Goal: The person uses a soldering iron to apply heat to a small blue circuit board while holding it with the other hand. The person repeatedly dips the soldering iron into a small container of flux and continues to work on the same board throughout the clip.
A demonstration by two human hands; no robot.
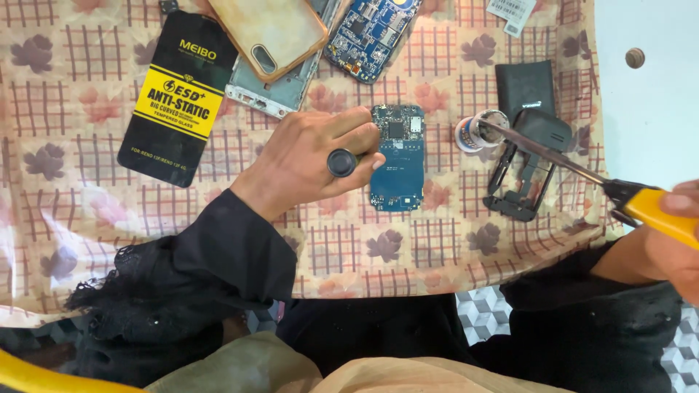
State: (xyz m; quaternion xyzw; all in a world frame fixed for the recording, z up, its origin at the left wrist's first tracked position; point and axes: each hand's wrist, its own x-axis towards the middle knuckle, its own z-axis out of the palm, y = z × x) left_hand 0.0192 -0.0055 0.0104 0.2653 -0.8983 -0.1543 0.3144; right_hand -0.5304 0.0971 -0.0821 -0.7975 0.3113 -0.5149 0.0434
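Two hands work over the patterned cloth (87,218): the left hand (306,156) pins the small blue circuit board (398,164), long axis running away from the person, while the right hand (673,240) grips the yellow-handled soldering iron (582,171), its tip at the small solder tin (477,131) just right of the board.

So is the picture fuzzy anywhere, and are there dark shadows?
Head view: soft, even light, only faint shadows under the left hand on the blue circuit board. The right hand gripping the yellow-handled soldering iron is slightly blurred at the frame's edge. The black and yellow glass-protector packet shows a mild sheen. The middle looks sharp.
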